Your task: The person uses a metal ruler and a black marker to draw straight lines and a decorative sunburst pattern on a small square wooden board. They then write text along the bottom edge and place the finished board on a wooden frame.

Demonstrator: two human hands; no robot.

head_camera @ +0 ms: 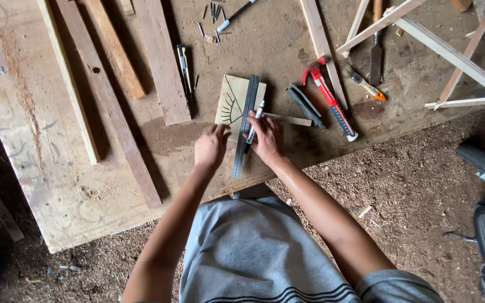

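While I stand at the near edge of the plywood desk point(57, 168), both my hands work at a small pale wooden panel point(232, 95) that lies flat near the middle of the board. The panel carries dark drawn lines fanning out from its lower left corner. A long grey metal ruler point(245, 126) lies across the panel, running from its top edge down past its near edge toward me, slightly tilted.

Left hand point(211, 147): fingers spread loosely, not clenched, tips pressing at the panel's near left corner just beside the ruler. It grasps nothing.

Right hand point(267, 139): closed around a marker pen point(254, 120) with a white barrel, the pen pointing away from me and lying right along the ruler's right edge.

Just right of that hand: a thin wooden strip point(290, 119), then a dark utility knife point(305, 105), then a red-handled claw hammer point(329, 98). Farther right lie a small brush with an orange tip point(364, 83) and a chisel point(376, 53).

To the left of the panel: several long wooden planks point(161, 62), lying roughly parallel. Loose nails point(211, 22) are scattered at the far edge. Sawdust covers the floor point(416, 179) beneath.
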